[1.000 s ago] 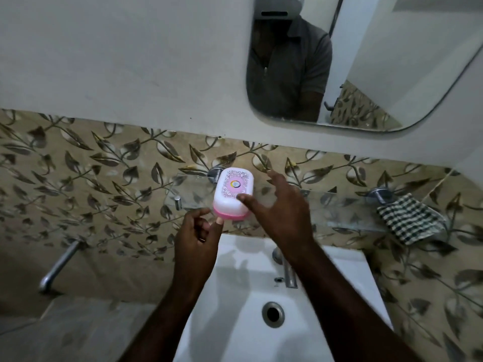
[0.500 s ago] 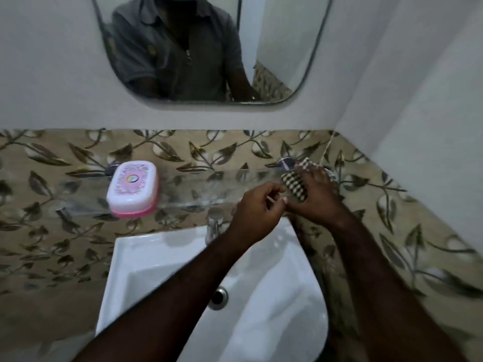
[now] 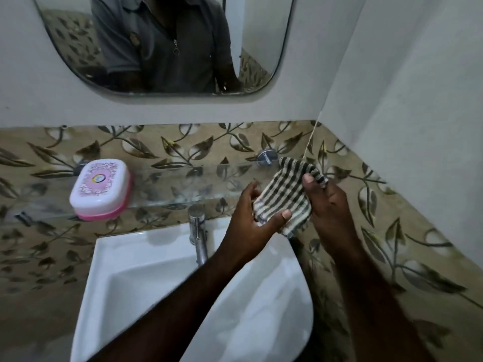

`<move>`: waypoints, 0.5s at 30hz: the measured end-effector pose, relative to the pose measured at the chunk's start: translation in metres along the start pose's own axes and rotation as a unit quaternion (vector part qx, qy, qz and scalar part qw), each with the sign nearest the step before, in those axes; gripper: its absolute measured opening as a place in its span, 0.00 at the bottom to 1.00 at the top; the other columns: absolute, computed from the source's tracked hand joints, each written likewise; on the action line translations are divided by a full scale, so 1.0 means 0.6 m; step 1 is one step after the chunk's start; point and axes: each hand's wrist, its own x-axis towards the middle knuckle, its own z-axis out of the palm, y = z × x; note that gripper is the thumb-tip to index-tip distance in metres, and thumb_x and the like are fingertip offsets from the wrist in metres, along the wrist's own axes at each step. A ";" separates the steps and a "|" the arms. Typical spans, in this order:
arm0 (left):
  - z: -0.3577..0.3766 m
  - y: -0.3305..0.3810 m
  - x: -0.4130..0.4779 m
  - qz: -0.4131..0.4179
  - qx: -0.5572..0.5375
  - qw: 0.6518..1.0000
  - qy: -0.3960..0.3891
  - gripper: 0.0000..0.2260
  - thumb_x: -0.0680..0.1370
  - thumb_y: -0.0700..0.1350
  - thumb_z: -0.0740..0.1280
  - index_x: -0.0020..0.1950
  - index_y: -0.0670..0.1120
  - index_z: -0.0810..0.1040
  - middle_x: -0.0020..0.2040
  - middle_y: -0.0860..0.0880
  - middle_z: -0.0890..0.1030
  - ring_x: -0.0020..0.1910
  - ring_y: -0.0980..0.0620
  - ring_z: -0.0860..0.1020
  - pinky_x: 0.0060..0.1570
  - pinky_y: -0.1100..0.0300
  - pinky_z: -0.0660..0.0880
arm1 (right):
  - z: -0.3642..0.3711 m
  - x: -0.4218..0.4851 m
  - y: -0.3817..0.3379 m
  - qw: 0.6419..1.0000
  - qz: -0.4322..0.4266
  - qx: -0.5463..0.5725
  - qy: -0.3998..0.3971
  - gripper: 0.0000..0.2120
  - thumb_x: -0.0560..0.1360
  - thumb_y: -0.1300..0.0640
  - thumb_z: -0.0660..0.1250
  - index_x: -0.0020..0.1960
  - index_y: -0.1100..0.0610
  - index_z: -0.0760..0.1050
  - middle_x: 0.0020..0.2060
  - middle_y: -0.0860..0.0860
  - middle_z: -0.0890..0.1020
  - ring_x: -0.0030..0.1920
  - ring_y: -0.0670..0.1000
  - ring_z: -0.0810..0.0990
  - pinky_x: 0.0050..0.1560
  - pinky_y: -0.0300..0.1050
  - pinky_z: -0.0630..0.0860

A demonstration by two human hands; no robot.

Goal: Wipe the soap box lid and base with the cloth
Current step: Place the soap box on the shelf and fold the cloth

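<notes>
The soap box (image 3: 100, 188), a white patterned lid closed on a pink base, sits on the left part of the glass shelf (image 3: 188, 182). A black-and-white checked cloth (image 3: 285, 194) is held in front of the shelf's right end, above the basin's right corner. My left hand (image 3: 251, 220) pinches its lower edge with the thumb. My right hand (image 3: 326, 205) grips its upper right corner. Both hands are well to the right of the soap box.
A white washbasin (image 3: 146, 280) with a chrome tap (image 3: 197, 231) lies below the shelf. Leaf-patterned tiles cover the wall, a mirror (image 3: 167, 45) hangs above, and a plain white side wall (image 3: 418, 100) closes in on the right.
Both hands left the soap box on the shelf and moved right to the cloth. The right hand picked it up off the shelf end, and the cloth is spread between both hands.
</notes>
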 end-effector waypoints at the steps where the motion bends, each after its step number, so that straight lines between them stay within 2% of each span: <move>1: 0.002 -0.008 -0.004 -0.039 -0.067 0.997 -0.016 0.29 0.70 0.57 0.74 0.67 0.51 0.69 0.58 0.59 0.79 0.55 0.65 0.79 0.49 0.69 0.76 | 0.007 -0.012 0.013 0.997 0.043 0.070 -0.008 0.12 0.79 0.50 0.64 0.57 0.56 0.80 0.51 0.56 0.86 0.52 0.56 0.85 0.47 0.44 0.81; 3: 0.007 -0.033 -0.010 -0.140 -0.199 0.969 -0.051 0.20 0.73 0.51 0.73 0.61 0.44 0.77 0.56 0.48 0.84 0.56 0.49 0.82 0.54 0.53 0.80 | 0.016 -0.032 0.051 0.979 0.135 0.154 0.000 0.13 0.81 0.55 0.62 0.57 0.62 0.80 0.51 0.61 0.85 0.53 0.61 0.84 0.50 0.51 0.81; 5: 0.006 -0.065 -0.019 -0.208 -0.202 0.956 -0.038 0.13 0.75 0.47 0.72 0.55 0.41 0.81 0.52 0.42 0.85 0.52 0.42 0.83 0.52 0.48 0.79 | 0.016 -0.050 0.092 0.955 0.223 0.192 0.027 0.13 0.81 0.58 0.59 0.54 0.63 0.81 0.51 0.63 0.85 0.51 0.60 0.84 0.49 0.51 0.81; 7: -0.003 -0.098 -0.026 -0.230 -0.136 0.963 -0.016 0.11 0.75 0.48 0.73 0.50 0.40 0.82 0.47 0.42 0.86 0.46 0.43 0.84 0.44 0.49 0.79 | 0.004 -0.063 0.128 0.937 0.289 0.189 0.056 0.14 0.79 0.60 0.59 0.47 0.59 0.83 0.48 0.61 0.85 0.46 0.56 0.86 0.43 0.50 0.81; 9: -0.013 -0.123 -0.028 -0.249 -0.083 0.965 -0.030 0.11 0.72 0.50 0.75 0.45 0.42 0.82 0.41 0.42 0.86 0.40 0.46 0.83 0.38 0.54 0.76 | -0.015 -0.073 0.156 0.939 0.306 0.142 0.066 0.12 0.77 0.59 0.61 0.45 0.55 0.84 0.45 0.58 0.85 0.42 0.53 0.85 0.38 0.49 0.82; 11: -0.022 -0.141 -0.028 -0.290 -0.081 0.951 -0.064 0.13 0.68 0.52 0.78 0.44 0.44 0.83 0.44 0.38 0.85 0.42 0.45 0.82 0.43 0.52 0.75 | -0.030 -0.078 0.175 0.941 0.319 0.108 0.022 0.08 0.77 0.58 0.66 0.54 0.52 0.80 0.47 0.56 0.86 0.43 0.53 0.85 0.38 0.49 0.81; 12: -0.026 -0.151 -0.027 -0.314 -0.100 0.942 -0.070 0.14 0.66 0.51 0.78 0.44 0.44 0.83 0.46 0.37 0.85 0.44 0.44 0.82 0.46 0.50 0.75 | -0.035 -0.079 0.184 0.939 0.330 0.093 -0.010 0.12 0.76 0.60 0.67 0.58 0.51 0.77 0.47 0.55 0.86 0.44 0.53 0.85 0.38 0.49 0.81; 13: -0.029 -0.161 -0.024 -0.335 -0.130 0.931 -0.060 0.13 0.66 0.50 0.78 0.45 0.44 0.83 0.46 0.38 0.85 0.45 0.44 0.82 0.48 0.50 0.76 | -0.036 -0.078 0.191 0.938 0.337 0.080 -0.029 0.15 0.76 0.64 0.66 0.61 0.51 0.75 0.45 0.54 0.87 0.43 0.53 0.85 0.37 0.48 0.81; 15: -0.031 -0.186 -0.021 -0.367 -0.209 0.906 -0.011 0.12 0.70 0.42 0.76 0.51 0.46 0.80 0.46 0.43 0.86 0.45 0.45 0.84 0.49 0.48 0.78 | -0.034 -0.074 0.205 0.941 0.330 0.079 -0.005 0.18 0.76 0.71 0.61 0.61 0.55 0.75 0.43 0.53 0.87 0.41 0.53 0.85 0.35 0.47 0.80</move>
